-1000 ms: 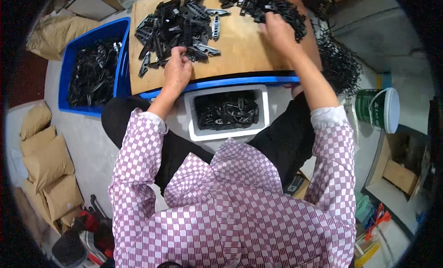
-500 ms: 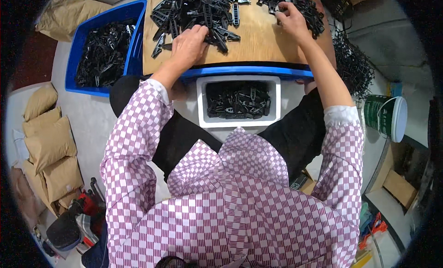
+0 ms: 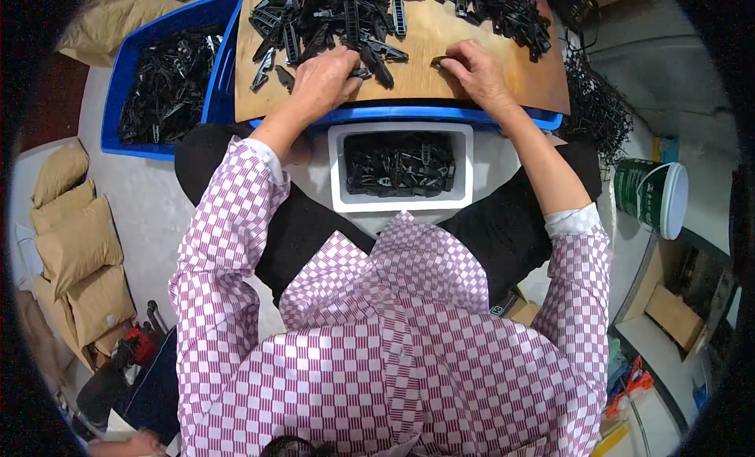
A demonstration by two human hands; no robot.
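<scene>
On a wooden board [image 3: 417, 83] lies a big heap of black plastic parts [image 3: 330, 16], many long with ladder-like slots. My left hand [image 3: 322, 83] is closed at the near edge of this heap, with a small dark part [image 3: 361, 73] at its fingertips. To the right, my right hand [image 3: 478, 75] pinches a small black plastic part [image 3: 440, 62] above the bare wood. A second heap of black parts [image 3: 507, 16] lies at the board's far right. Below the board's front edge stands a white foam box [image 3: 336, 174] holding more black parts.
A blue bin [image 3: 169, 152] full of black parts stands at the left. Tangled black pieces [image 3: 602, 111] and a green bucket [image 3: 638, 191] are at the right. Brown paper packages [image 3: 79, 245] are stacked at the left. Another person's blurred hand [image 3: 130, 444] shows at the lower left.
My right hand has come back from the right heap, nearer and left, with a black part in its fingers. My left hand has shifted slightly. Another person's hand has appeared at the lower left.
</scene>
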